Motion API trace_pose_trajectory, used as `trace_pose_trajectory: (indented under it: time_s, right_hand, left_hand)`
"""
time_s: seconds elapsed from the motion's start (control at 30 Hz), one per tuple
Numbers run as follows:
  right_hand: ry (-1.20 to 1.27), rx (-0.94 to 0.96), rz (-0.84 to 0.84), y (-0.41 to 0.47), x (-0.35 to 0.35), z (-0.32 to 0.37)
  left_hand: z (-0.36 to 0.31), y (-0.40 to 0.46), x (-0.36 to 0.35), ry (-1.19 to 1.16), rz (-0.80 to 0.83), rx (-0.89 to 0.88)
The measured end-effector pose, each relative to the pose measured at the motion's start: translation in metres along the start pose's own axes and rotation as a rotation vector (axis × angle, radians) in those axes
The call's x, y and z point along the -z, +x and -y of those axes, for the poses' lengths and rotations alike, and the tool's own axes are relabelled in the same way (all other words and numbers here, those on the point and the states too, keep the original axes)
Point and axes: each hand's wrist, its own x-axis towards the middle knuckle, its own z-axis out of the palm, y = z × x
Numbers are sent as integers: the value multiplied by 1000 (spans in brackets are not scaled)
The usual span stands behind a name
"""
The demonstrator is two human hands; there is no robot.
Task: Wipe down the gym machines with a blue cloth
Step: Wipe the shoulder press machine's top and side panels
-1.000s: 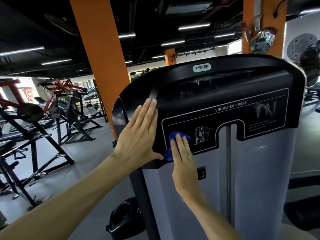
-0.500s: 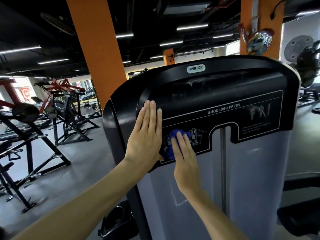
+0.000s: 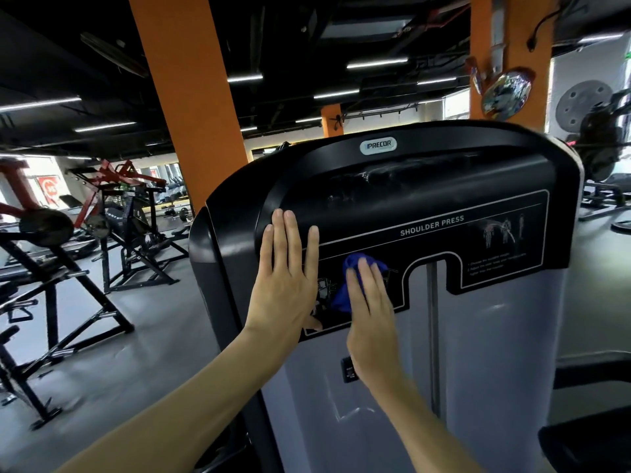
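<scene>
A shoulder press machine [image 3: 444, 186] with a black top panel and a grey lower cover stands right in front of me. My left hand [image 3: 290, 281] lies flat with straight fingers on the left part of the black panel. Beside it, my right hand [image 3: 370, 312] presses a small blue cloth [image 3: 351, 278] against the instruction label with straight fingers. Most of the cloth is hidden under that hand.
An orange pillar [image 3: 194, 107] rises behind the machine on the left. Black and red weight racks [image 3: 95, 240] fill the grey floor at the left. A second orange pillar with a round mirror [image 3: 507, 93] stands at the back right. A black seat pad [image 3: 587, 442] shows at the lower right.
My left hand has slid rightward along the black panel, closer to my right hand. The right hand with the cloth has shifted a little right on the label.
</scene>
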Motion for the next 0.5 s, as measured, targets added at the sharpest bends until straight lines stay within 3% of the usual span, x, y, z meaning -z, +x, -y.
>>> trace_pose_trajectory:
  time_s: [0.17, 0.27, 0.37, 0.5]
  right_hand:
    - [12, -33, -77, 93, 22, 9]
    - [-5, -25, -109, 44, 10, -3]
    - [-38, -84, -22, -25, 0, -15]
    - [-6, -49, -6, 24, 17, -16]
  left_hand:
    - [-8, 4, 0, -220, -111, 40]
    - [-11, 8, -5, -238, -181, 42]
    - [-12, 9, -9, -224, -204, 40]
    - [-13, 10, -16, -206, -221, 43]
